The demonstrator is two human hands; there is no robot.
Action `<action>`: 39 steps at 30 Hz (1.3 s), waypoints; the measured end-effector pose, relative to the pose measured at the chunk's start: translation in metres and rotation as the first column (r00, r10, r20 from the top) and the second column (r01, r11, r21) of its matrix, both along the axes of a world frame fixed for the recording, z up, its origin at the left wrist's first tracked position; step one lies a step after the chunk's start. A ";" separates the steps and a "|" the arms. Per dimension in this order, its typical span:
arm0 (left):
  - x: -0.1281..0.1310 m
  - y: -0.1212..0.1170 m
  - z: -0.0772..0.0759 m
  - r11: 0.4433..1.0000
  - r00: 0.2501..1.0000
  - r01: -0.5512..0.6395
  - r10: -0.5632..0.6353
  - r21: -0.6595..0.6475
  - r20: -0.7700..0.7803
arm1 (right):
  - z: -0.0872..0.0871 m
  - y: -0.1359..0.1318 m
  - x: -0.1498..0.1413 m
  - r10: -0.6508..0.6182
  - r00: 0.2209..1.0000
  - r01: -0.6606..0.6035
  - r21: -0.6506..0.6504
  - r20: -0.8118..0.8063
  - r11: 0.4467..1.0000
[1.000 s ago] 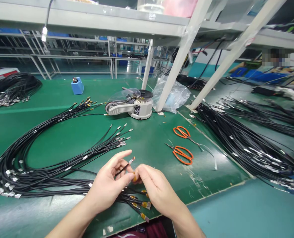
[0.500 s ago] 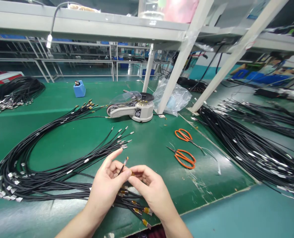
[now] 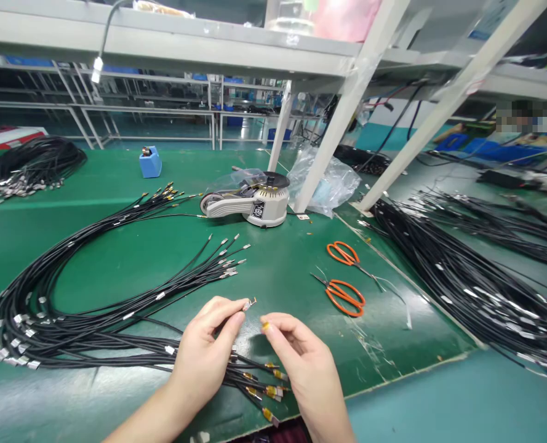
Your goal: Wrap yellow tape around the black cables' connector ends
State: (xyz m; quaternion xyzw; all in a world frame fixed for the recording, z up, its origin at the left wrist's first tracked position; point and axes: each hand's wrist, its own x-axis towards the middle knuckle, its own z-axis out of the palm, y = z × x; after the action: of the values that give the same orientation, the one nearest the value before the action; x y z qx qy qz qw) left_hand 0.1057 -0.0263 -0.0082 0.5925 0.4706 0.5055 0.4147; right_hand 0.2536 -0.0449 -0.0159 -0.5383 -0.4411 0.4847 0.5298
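Observation:
My left hand (image 3: 211, 344) pinches a black cable near its end, and the small metal connector (image 3: 250, 304) sticks out past the thumb and forefinger. A short gap to the right, my right hand (image 3: 303, 357) holds a small piece of amber tape (image 3: 266, 326) between thumb and fingertip. Beneath both hands lie cable ends (image 3: 269, 391) wrapped in the same amber tape. They belong to a looped bundle of black cables (image 3: 70, 252) with white labels on the green bench. The held cable's run is mostly hidden behind my left hand.
A grey-white tape dispenser (image 3: 266, 206) stands ahead. Two orange-handled scissors, one nearer (image 3: 346, 298) and one farther (image 3: 343, 253), lie to the right. More black cables (image 3: 458, 277) are heaped beyond a shelf post (image 3: 347, 111). A blue block (image 3: 150, 163) sits at the back.
My hands have come apart. The left fingers have closed around the cable end, its connector now pointing right, while the right hand has drawn slightly right with the amber tape.

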 end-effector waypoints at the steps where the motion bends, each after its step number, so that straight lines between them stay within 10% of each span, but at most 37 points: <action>1: 0.000 -0.001 -0.001 0.999 1.000 -0.002 0.003 0.038 -0.023 | 0.001 -0.003 -0.002 -0.006 0.999 0.006 -0.001 -0.043 1.000; 17: -0.006 -0.007 -0.011 0.753 0.911 0.169 0.126 0.636 -0.392 | 0.015 -0.029 -0.011 0.051 0.867 -0.152 -0.164 -0.496 0.975; 39: -0.010 -0.007 -0.015 0.733 0.901 0.202 0.121 0.649 -0.416 | 0.025 -0.024 -0.002 0.151 0.879 -0.252 -0.171 -0.453 0.953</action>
State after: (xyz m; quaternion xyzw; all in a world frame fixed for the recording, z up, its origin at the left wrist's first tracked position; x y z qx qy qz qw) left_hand 0.0955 -0.0338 -0.0235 0.8094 0.3196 0.4883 0.0663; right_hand 0.2513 -0.0693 0.0094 -0.4237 -0.3077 0.6919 0.4970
